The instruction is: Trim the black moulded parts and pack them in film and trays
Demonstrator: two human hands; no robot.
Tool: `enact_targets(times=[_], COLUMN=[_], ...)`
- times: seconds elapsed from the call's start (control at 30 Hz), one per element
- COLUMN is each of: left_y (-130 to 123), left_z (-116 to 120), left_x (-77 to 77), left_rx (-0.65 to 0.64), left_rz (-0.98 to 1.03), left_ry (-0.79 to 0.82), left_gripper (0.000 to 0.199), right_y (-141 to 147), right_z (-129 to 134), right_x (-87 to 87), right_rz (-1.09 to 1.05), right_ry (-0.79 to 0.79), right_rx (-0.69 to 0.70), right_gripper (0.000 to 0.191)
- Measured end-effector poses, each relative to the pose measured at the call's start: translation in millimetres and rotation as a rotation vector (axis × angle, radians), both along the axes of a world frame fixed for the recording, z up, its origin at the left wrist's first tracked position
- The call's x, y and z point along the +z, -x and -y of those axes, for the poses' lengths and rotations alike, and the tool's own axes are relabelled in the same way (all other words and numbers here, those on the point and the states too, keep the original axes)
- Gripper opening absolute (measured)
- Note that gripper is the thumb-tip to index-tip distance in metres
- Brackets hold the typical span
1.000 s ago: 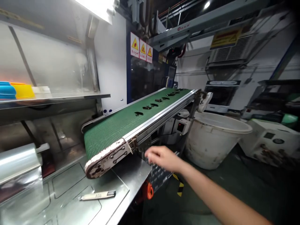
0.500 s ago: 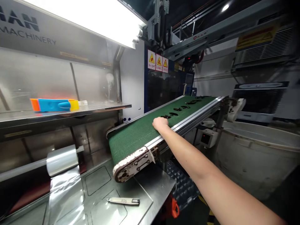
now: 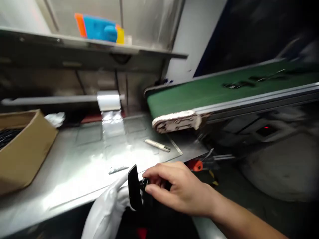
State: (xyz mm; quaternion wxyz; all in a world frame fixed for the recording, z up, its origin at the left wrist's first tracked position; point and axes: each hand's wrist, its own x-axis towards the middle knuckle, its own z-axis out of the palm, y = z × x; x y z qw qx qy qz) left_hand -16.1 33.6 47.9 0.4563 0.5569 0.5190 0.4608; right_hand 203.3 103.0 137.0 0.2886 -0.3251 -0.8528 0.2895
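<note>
Where the metal worktop (image 3: 72, 166) reaches the left edge of the frame, an open cardboard box (image 3: 32, 149) holds dark pieces, its open top leaving them within reach. At lower centre-left, the left hand (image 3: 103, 210), in a white glove, steadies a black part (image 3: 134, 187); its fingers bend behind the part, their tips hidden, so I cannot tell whether they pinch it. Above, a film roll (image 3: 109, 101) sits on a bar, which lets its loose end hang down onto the worktop. The black part is upright near bottom centre, broad face turned left, probably because the bare right hand (image 3: 184, 189) has its narrow side, thumb and forefinger pinching what seems, through the blur, a small projection. Beyond lies a cutter (image 3: 157, 145), flat beside the conveyor (image 3: 189, 94), which carries dark pieces at upper right.
</note>
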Motion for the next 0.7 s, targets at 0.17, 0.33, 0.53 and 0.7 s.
enact_targets(times=[0.17, 0.33, 0.53, 0.7], left_y=[7.8, 4.1, -7.6, -20.8], left_z=[28.0, 51.7, 60.1, 57.0], left_x=[-35.6, -58.0, -57.5, -44.4], left_rx=[-0.112, -0.134, -0.12, -0.14], left_rz=[0.626, 0.928, 0.892, 0.952], left_ry=[0.298, 0.339, 0.31, 0.357], left_gripper=[0.051, 0.048, 0.054, 0.052], right_y=[25.2, 22.2, 12.9, 7.2], right_z=[31.7, 44.4, 57.3, 60.3], right_x=[-51.7, -76.5, -91.9, -100.9], right_rz=[0.074, -0.005, -0.187, -0.361], right_ry=[0.185, 0.317, 0.549, 0.668], right_rx=[0.12, 0.133, 0.067, 0.031], right_gripper=[0.024, 0.024, 0.026, 0.027])
